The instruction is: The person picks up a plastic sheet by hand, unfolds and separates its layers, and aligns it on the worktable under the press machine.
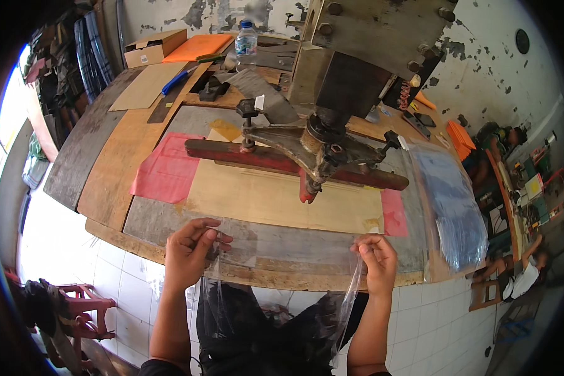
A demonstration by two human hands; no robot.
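My left hand (192, 249) and my right hand (376, 260) pinch the two upper corners of a clear plastic sheet (288, 247). It stretches between them over the table's front edge, and its loose sides hang down before my lap. Just beyond it lies a cream-coloured board (282, 203) with pink sheeting (166, 169) at its left end and more pink at its right. Above the board stands a press head (326, 141) with a long red bar (269, 160). The bar hides part of the board; whether it touches the board I cannot tell.
Clear plastic sheets (451, 200) are stacked on the table's right side. A cardboard box (155, 49), an orange packet (197, 47), a water bottle (246, 44) and a blue-handled cutter (178, 81) lie toward the back. A red stool (88, 307) stands at lower left. Other people sit at far right.
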